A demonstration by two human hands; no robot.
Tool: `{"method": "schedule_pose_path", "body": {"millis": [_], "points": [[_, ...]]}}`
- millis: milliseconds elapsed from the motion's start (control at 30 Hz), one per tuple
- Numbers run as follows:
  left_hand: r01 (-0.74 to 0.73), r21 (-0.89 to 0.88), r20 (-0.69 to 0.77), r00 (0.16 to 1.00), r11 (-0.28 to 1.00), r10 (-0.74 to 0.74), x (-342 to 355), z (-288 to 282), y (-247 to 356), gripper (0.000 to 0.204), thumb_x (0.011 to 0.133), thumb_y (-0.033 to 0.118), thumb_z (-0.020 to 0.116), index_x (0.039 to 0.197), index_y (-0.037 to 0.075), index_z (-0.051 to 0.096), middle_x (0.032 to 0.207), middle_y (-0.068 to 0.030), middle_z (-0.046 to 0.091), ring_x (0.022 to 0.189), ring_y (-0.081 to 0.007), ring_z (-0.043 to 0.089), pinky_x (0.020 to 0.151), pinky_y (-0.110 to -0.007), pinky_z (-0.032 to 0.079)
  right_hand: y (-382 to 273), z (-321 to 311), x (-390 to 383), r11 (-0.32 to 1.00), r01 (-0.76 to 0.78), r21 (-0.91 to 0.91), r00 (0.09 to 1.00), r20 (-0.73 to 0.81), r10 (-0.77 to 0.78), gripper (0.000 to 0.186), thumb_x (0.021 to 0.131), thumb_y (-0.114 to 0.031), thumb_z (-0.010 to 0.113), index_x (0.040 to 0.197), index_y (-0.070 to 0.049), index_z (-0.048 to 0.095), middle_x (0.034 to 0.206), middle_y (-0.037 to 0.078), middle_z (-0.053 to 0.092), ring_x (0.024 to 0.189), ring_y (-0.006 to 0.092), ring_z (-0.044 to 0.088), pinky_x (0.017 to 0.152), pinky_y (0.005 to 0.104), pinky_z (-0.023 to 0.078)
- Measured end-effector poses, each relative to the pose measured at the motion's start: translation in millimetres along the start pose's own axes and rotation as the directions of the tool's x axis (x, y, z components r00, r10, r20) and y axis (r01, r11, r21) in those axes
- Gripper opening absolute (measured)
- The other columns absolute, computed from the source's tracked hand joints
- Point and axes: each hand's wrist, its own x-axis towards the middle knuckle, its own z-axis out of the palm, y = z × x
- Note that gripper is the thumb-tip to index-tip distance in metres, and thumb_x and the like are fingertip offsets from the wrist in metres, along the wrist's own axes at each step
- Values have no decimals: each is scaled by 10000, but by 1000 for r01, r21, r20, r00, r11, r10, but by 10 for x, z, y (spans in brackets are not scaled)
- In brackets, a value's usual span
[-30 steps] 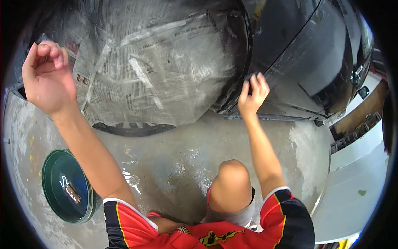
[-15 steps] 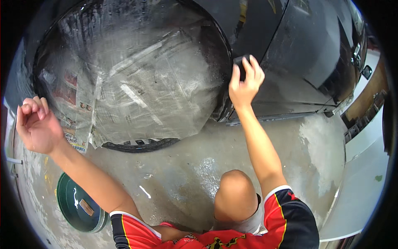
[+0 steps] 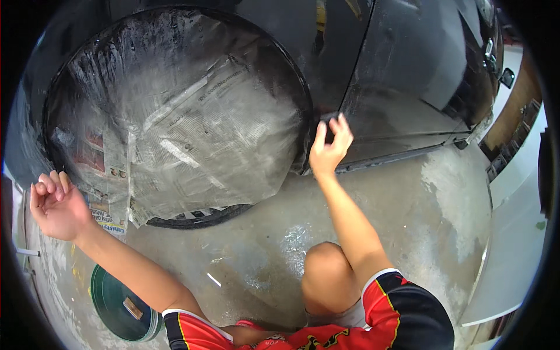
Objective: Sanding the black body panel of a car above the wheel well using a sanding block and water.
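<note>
My right hand grips a small dark block with thumb and fingertips. It holds the block against the lower black car panel, between the wheel arch and the door seam. Most of the block is hidden by my fingers. At the far left my left hand is raised beside the wheel arch, palm showing and fingers loosely bent, with nothing in it. Between the hands, taped newspaper covers the wheel; a strip of black tyre shows below it.
On the concrete floor at lower left stands a green bucket, with a brownish block inside. My bent knee is close to the car. A white panel lies at the right. The side mirror juts out at upper right.
My right hand has moved lower on the panel with the dark block. My left hand keeps much the same curled pose at the left. The whole view has shifted slightly.
</note>
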Motion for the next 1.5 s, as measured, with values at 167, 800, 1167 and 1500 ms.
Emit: {"method": "schedule_pose_path", "body": {"millis": [167,800,1167,1500], "points": [[-78,44,-45,996,996,80,-19,29,26,285,1009,153,476,760,21,521,746,-66,456,620,-142,338,592,-293,303,31,83,320,986,161,42,985,50,-163,228,856,-115,781,1046,-18,697,1293,166,657,1146,370,587,991,447,451],[-68,78,-102,992,995,76,-177,432,-279,318,1052,182,437,774,39,499,755,-63,458,619,-123,351,569,-276,308,21,208,1599,931,364,35,930,35,-365,226,879,-171,754,1069,-52,734,1289,107,682,1117,322,598,984,432,441],[-94,136,-165,980,986,116,-274,494,-514,328,1048,202,468,755,55,479,736,-46,490,570,-104,408,513,-247,320,-336,153,2743,681,730,68,652,233,-722,301,820,-116,775,1110,-92,700,1340,50,670,1126,292,600,1001,396,409],[-126,234,-95,984,964,152,-600,663,-1216,349,1035,165,468,707,45,457,705,-54,462,535,-98,383,480,-243,298,-2279,1152,3570,260,942,211,238,126,-963,275,897,-212,717,1143,-92,692,1284,35,693,1160,277,610,986,429,452]]}}
